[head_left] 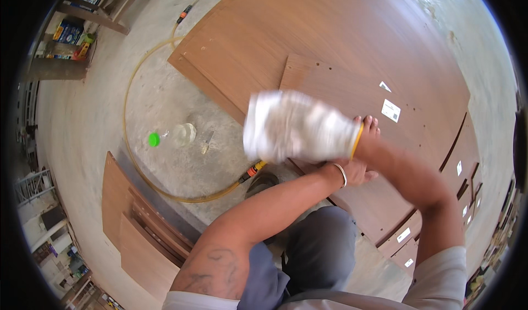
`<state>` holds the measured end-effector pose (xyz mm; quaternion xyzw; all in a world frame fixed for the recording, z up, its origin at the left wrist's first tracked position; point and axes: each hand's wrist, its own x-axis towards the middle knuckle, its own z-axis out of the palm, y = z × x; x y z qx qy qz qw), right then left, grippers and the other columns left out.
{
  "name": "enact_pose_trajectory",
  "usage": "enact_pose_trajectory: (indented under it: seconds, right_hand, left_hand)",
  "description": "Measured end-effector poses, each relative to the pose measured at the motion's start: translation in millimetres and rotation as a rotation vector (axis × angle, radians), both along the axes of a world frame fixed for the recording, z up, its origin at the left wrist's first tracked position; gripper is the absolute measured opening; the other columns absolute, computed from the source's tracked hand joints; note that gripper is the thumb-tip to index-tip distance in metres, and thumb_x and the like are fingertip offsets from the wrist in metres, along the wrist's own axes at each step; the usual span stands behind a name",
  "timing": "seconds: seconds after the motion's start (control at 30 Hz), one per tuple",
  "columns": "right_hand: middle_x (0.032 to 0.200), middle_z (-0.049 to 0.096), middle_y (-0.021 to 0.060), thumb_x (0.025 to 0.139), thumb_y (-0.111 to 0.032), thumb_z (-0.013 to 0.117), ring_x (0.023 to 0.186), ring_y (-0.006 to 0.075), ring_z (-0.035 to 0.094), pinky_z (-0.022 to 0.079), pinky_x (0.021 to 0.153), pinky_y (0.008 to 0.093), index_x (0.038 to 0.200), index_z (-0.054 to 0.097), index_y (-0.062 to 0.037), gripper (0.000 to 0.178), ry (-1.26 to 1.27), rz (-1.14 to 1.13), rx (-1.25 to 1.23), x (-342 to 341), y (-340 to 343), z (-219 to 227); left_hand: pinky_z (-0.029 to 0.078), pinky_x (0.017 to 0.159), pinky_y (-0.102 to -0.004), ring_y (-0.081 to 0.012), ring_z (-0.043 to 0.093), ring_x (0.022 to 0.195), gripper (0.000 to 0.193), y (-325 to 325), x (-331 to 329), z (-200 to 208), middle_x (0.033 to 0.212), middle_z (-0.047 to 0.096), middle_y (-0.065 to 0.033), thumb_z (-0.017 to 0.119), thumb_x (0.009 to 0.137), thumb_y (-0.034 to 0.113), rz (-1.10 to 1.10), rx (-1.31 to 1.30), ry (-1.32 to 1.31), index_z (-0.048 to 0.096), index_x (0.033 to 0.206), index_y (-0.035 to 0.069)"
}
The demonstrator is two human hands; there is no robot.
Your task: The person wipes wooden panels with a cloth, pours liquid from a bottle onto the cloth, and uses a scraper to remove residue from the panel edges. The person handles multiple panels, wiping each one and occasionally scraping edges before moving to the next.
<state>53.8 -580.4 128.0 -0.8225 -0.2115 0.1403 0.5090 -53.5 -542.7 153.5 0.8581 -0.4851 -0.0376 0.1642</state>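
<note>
My right hand (297, 126), in a white work glove with a yellow cuff, is over the edge of the brown wood-grain panels and smeared by motion. Its fingers cannot be made out. Beneath my right wrist is my bare left hand (358, 172), with a bracelet at the wrist. Its fingertips show past the glove cuff and its thumb points right, apart from them, near a smaller brown panel (352, 87). The crossing right arm hides the middle of this hand. That smaller panel, with drilled holes and white labels, lies on a large brown panel (330, 24).
A yellowish air hose (126, 106) with orange-black couplings loops over the concrete floor at left. Inside the loop lies a clear bottle (184, 134) near a green cap (154, 139). More brown panels (148, 233) stand at lower left. Several labelled boards (404, 234) lie at right.
</note>
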Motion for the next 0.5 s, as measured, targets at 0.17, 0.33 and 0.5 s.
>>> enact_pose_trajectory:
  seconds: [0.17,0.33,0.5]
  right_hand:
    - [0.146,0.06,0.006,0.096,-0.025,0.058,0.138,0.0219,0.053,0.041,0.116,0.0279,0.135,0.065,-0.0121,0.041,-0.559,0.18,-0.709,-4.0,-7.0,37.1]
    - [0.125,0.062,0.0057,0.096,-0.033,0.055,0.125,0.0232,0.056,0.046,0.105,0.0414,0.125,0.055,-0.0094,0.037,-0.494,0.229,-0.373,-39.7,-29.9,33.9]
    - [0.107,0.063,0.0002,0.089,-0.031,0.062,0.111,0.0207,0.057,0.042,0.104,0.0391,0.096,0.061,-0.0129,0.02,-0.718,0.057,-0.328,-16.2,26.9,52.0]
  left_hand:
    - [0.01,0.126,-0.0624,-0.0501,0.018,0.154,0.093,6.5,0.5,-1.9,0.161,0.027,-0.0362,0.045,0.096,0.063,-0.03,0.064,0.017,0.041,0.149,-0.014]
    - [0.011,0.126,-0.0643,-0.0522,0.019,0.153,0.092,4.6,-7.5,-25.7,0.162,0.025,-0.0365,0.043,0.096,0.056,0.081,-0.376,0.285,0.031,0.153,-0.015]
    - [0.012,0.125,-0.0634,-0.0508,0.018,0.154,0.085,-4.6,-1.0,-11.8,0.163,0.025,-0.0357,0.04,0.098,0.049,-0.003,0.075,-0.151,0.03,0.154,-0.015]
